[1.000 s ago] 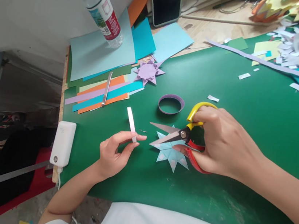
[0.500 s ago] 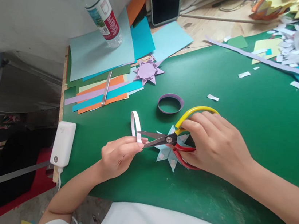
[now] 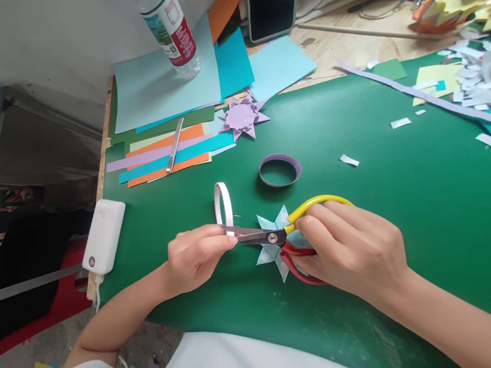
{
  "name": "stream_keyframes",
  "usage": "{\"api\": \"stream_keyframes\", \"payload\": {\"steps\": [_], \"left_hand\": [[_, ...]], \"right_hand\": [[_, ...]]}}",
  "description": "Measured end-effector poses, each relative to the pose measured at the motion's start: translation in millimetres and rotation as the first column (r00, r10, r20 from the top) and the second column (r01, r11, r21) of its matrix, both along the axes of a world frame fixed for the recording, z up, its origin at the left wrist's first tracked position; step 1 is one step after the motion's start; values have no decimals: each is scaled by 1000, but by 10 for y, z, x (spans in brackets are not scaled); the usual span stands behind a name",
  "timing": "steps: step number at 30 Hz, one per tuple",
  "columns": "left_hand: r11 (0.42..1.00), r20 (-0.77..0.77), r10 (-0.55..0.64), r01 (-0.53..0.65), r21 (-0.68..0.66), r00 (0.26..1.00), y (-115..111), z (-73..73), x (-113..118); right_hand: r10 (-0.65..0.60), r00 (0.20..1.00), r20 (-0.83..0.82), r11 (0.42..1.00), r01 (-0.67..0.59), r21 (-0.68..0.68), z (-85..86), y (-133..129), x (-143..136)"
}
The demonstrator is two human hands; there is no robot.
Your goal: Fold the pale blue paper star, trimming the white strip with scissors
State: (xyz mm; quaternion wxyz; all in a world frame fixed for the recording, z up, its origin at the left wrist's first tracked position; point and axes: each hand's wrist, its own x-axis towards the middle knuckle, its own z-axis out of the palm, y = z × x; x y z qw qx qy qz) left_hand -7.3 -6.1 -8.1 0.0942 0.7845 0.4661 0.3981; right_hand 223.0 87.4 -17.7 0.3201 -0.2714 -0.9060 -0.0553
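One white paper strip [image 3: 223, 203], curled into a loop, stands above my left hand [image 3: 194, 254]; my fingers [image 3: 220, 238] pinch its lower ends tight. One pair of scissors [image 3: 281, 237], with one yellow and one red handle, sits in my right hand [image 3: 350, 249], my fingers closed around the handles and the steel blades nearly shut at the strip's base. Beneath lies one pale-blue folded paper star [image 3: 273, 254] on the green table [image 3: 408, 187]. Beyond it: one purple paper ring [image 3: 280, 170], one purple star [image 3: 241, 116], one plastic bottle [image 3: 168, 14].
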Motion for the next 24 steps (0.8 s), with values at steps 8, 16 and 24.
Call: {"api": "stream_keyframes", "payload": {"steps": [8, 16, 24], "left_hand": [[999, -27, 37, -37, 12, 999, -1, -8, -6], [1000, 30, -7, 7, -21, 1000, 4, -9, -2], [999, 59, -38, 39, -29, 998, 13, -9, 9]], "right_hand": [[-9, 1000, -26, 1000, 9, 28, 40, -11, 13], [29, 999, -27, 1000, -29, 12, 38, -14, 49], [34, 999, 0, 999, -34, 21, -18, 7, 48]]}}
